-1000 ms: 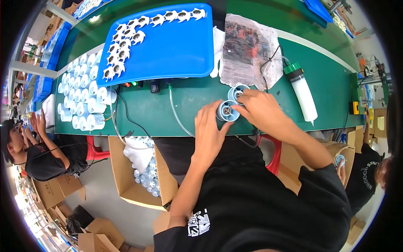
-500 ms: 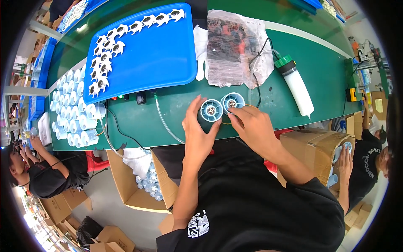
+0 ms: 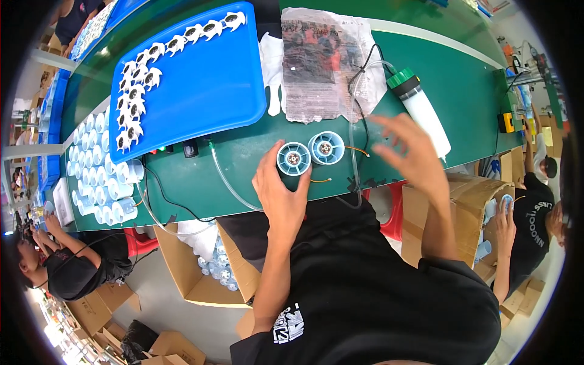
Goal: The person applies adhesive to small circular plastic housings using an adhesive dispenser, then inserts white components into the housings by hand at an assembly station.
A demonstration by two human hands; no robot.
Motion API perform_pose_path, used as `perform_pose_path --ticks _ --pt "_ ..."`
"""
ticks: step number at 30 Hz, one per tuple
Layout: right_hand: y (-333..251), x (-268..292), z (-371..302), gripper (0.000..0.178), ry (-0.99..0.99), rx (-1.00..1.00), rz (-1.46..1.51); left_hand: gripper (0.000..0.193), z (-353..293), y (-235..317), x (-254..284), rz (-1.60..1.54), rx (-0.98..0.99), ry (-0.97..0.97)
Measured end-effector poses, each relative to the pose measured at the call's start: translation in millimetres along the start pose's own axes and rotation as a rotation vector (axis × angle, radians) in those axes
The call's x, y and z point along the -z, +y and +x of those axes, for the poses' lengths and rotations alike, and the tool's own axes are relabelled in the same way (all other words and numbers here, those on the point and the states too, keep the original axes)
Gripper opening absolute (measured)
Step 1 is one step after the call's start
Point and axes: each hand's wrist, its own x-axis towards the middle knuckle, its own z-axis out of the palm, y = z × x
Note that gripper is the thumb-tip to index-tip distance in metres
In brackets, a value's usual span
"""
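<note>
Two light-blue round fan housings with spoked centres stand side by side near the table's front edge. My left hand (image 3: 281,193) has its thumb and fingers around the left housing (image 3: 293,159). Just to its right is the second housing (image 3: 326,148), with a thin orange wire sticking out; neither hand touches it. My right hand (image 3: 420,159) is in the air with fingers spread and nothing in them. Beyond its fingers lies a white dispensing tube (image 3: 427,120) with a green-and-black cap, joined to a clear hose.
A blue tray (image 3: 207,91) holds several white bladed fan wheels (image 3: 156,51). Rows of light-blue housings (image 3: 97,164) fill the table's left end. A stained plastic sheet (image 3: 322,67) lies at the back. Open cartons (image 3: 201,289) stand below the edge; co-workers sit on both sides.
My right hand has left the right-hand housing, moved right and spread its fingers. My left hand stays on the left housing. The view has shifted slightly.
</note>
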Motion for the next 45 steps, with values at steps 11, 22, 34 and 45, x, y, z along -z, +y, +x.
perform_pose_path --ticks 11,22,34,45 --pt "-13.6 -80.6 3.1 0.073 0.114 0.183 -0.235 0.066 -4.0 -1.2 -3.7 -0.021 0.005 -0.025" --pt "84.4 10.7 40.9 0.075 0.37 -0.354 -0.79 0.063 -4.2 1.0 9.7 -0.108 0.111 -0.11" --pt "38.6 82.7 43.5 0.088 0.627 0.189 0.986 0.075 -6.6 -12.4 1.6 -0.041 -0.077 -0.013" --pt "-33.6 -40.4 78.4 0.084 0.084 0.297 1.602 0.066 -5.0 -12.4 -0.4 -0.047 -0.108 0.069"
